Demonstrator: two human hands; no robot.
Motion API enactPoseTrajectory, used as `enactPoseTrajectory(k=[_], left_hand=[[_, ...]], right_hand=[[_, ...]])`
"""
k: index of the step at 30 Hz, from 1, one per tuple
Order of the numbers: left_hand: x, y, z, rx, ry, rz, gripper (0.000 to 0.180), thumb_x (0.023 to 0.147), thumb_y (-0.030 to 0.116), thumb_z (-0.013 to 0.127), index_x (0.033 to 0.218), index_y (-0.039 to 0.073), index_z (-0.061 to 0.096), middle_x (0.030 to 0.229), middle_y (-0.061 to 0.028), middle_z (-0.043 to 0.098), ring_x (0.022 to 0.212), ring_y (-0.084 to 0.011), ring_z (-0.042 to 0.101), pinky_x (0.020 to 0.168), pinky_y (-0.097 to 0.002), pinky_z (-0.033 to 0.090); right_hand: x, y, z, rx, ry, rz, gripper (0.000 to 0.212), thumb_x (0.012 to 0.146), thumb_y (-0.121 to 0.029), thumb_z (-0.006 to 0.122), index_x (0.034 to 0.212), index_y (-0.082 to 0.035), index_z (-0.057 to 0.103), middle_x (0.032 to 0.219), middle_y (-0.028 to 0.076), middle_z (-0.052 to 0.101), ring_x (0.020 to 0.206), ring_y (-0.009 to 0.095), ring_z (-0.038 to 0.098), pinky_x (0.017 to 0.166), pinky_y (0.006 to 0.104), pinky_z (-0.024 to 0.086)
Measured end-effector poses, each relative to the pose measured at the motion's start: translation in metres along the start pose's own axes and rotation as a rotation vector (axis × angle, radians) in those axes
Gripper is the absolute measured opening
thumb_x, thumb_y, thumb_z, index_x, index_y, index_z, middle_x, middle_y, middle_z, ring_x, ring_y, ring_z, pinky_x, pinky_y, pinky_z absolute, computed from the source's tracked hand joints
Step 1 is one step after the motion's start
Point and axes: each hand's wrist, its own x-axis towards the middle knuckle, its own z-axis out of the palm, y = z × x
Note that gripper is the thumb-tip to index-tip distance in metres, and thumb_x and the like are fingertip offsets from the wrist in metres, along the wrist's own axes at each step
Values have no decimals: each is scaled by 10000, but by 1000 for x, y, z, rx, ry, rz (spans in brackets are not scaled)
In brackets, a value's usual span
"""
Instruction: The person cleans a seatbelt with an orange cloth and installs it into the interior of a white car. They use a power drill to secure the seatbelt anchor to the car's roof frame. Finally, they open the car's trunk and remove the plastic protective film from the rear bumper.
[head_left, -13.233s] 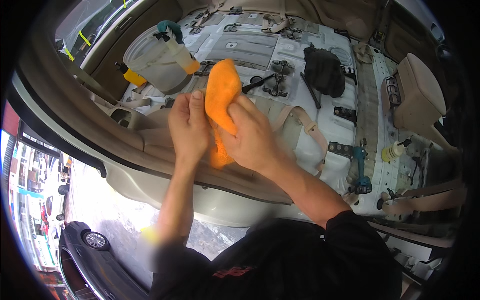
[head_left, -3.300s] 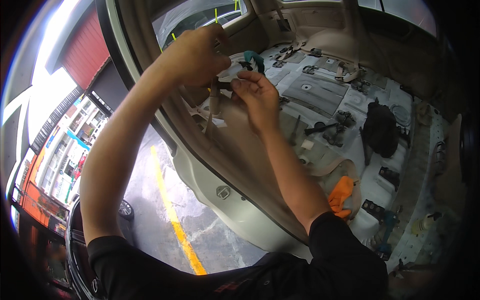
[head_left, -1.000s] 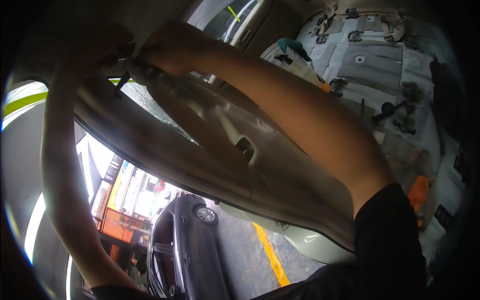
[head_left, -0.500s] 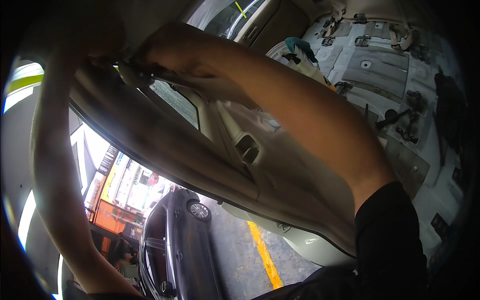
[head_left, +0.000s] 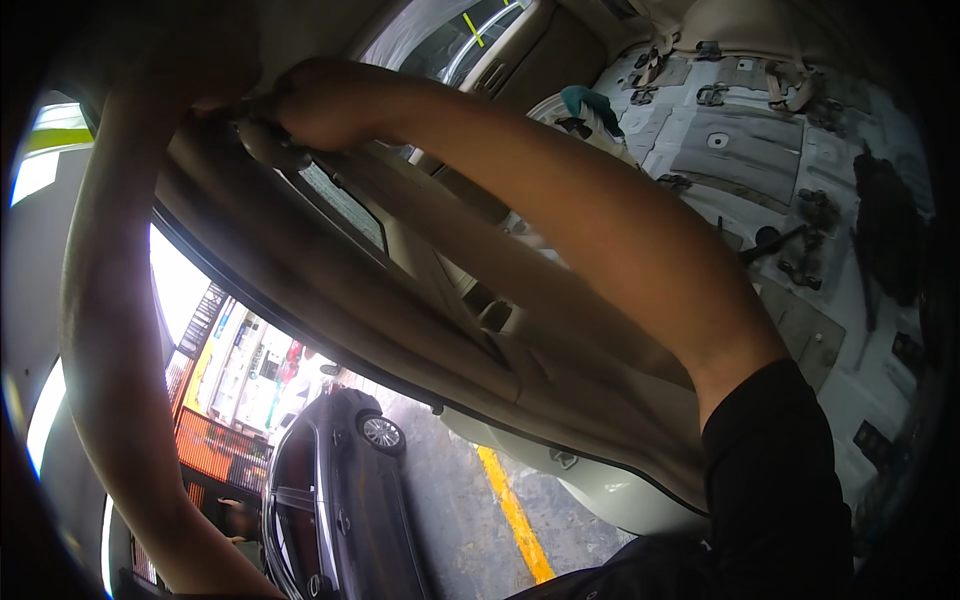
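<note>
Both arms are raised toward the upper left, against the beige trim [head_left: 330,270] of a car's door pillar. My right hand [head_left: 325,105] is closed, its fingers curled at a rounded beige fitting [head_left: 270,148] at the upper end of the trim. What those fingers grip is hidden behind the hand. My left hand [head_left: 215,85] is beside it in deep shadow, with only some fingertips faintly showing. A broad beige strap [head_left: 470,225], like seat belt webbing, slants from below my right hand down behind my right forearm.
To the right lies the car's bare white metal floor [head_left: 740,160] with brackets and dark tools. A white bucket [head_left: 550,108] with a teal cloth [head_left: 592,105] stands there. Outside are a dark parked car [head_left: 345,490], a yellow floor line [head_left: 512,515] and a person [head_left: 238,520].
The beige strap now stretches more visibly under my right forearm, covering part of the door panel. Both hands stay at the pillar top. The view has shifted slightly.
</note>
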Motion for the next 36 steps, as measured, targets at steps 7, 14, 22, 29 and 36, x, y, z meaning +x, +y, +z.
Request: enactPoseTrajectory(k=[7, 14, 22, 29, 36], left_hand=[[8, 11, 14, 37, 109, 34, 174, 868, 189, 618, 965, 47, 643, 816, -83, 654, 645, -218, 620, 597, -309, 489], [1, 30, 14, 136, 201, 70, 174, 865, 186, 624, 968, 47, 642, 821, -91, 658, 646, -229, 625, 601, -316, 492], [-35, 84, 3, 324, 500, 233, 175, 861, 183, 630, 971, 47, 642, 827, -99, 663, 647, -242, 630, 606, -324, 496], [-135, 240, 45, -1044, 455, -480, 285, 911, 193, 661, 1052, -28, 550, 929, -128, 620, 815, -141, 606, 684, -253, 490], [-109, 275, 107, -1431, 782, -928, 449, 903, 121, 538, 1276, -41, 348, 1027, -136, 562, 852, -219, 569, 730, -323, 481]], right_hand=[[8, 20, -16, -294, -11, -295, 306, 940, -255, 534, 1056, 6, 644, 850, 106, 663, 710, 220, 640, 689, 341, 533], [-12, 4, -16, 224, -39, -17, 339, 944, -288, 555, 1000, 36, 639, 823, 83, 650, 670, 151, 597, 607, 306, 491], [-8, 3, 5, 139, 42, -33, 315, 943, -258, 531, 1032, 24, 641, 880, 87, 655, 789, 134, 594, 717, 298, 476], [-13, 7, -16, 320, -41, 176, 294, 947, -259, 553, 1059, -4, 648, 915, 67, 651, 789, 121, 565, 688, 291, 456], [-12, -9, -12, 355, -97, 212, 305, 943, -275, 570, 1054, -3, 652, 908, 56, 648, 732, 109, 530, 623, 268, 431]])
